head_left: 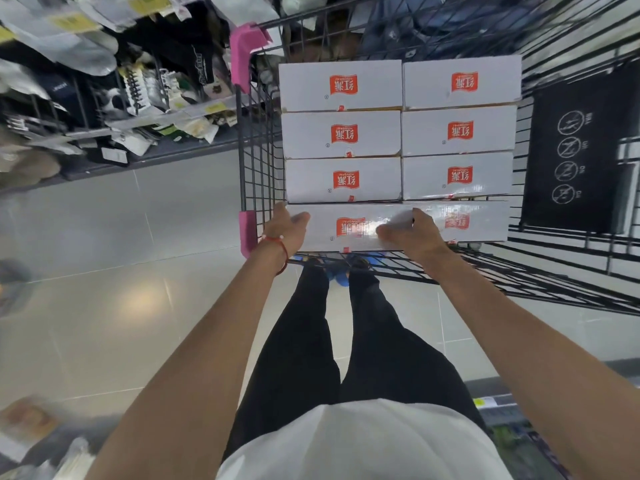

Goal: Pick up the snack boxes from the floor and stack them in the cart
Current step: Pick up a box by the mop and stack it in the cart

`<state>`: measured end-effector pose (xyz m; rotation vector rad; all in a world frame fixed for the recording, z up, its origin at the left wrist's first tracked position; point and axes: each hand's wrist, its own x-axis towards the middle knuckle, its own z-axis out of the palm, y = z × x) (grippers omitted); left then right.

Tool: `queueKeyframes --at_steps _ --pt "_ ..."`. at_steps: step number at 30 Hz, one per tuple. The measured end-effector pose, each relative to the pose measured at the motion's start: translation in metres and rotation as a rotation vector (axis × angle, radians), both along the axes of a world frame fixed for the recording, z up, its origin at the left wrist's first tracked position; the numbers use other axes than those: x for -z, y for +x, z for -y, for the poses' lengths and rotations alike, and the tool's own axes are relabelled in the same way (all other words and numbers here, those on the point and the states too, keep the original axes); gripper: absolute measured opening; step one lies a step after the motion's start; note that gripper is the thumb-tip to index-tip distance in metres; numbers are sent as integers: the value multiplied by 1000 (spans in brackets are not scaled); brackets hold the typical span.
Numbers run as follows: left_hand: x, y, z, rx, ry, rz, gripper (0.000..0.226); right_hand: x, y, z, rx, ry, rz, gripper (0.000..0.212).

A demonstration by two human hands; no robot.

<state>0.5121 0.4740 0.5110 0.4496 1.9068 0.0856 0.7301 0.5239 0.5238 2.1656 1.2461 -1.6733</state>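
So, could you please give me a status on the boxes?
Left hand, right hand grip box by its ends. Box at near row of cart; seven other boxes beside. Nothing blocking.

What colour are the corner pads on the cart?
The pads are pink; head view.

cart [256, 174]: is standing right in front of me on the floor [121, 237].
boxes [363, 133]: are lying in the cart in two columns, side by side, edges touching.
nearest box [325, 226]: is sitting at the near left, against the row behind it.
left hand [287, 230]: I am gripping its left end.
right hand [412, 233]: I am gripping its right end.
shelf [138, 109]: is running along the cart's left.
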Motion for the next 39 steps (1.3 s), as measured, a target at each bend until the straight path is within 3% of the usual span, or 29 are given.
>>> queueKeyframes --at_steps 9,23,28,32,37,39 --pt "40 -1 -6 -86 -57 51 60 54 12 4 7 47 103 57" --pt "49 -2 -11 -76 -80 48 61 54 8 7 -31 28 95 66" --pt "27 3 -7 -168 2 19 55 43 10 7 -19 35 -4 61" --pt "-3 13 8 -250 177 -53 50 21 10 7 -59 68 -120 50" --pt "-56 36 40 -593 434 -38 25 -21 -2 10 -187 157 -274 37" --pt "-73 42 54 -729 508 -6 27 -39 -11 14 -243 170 -338 35"
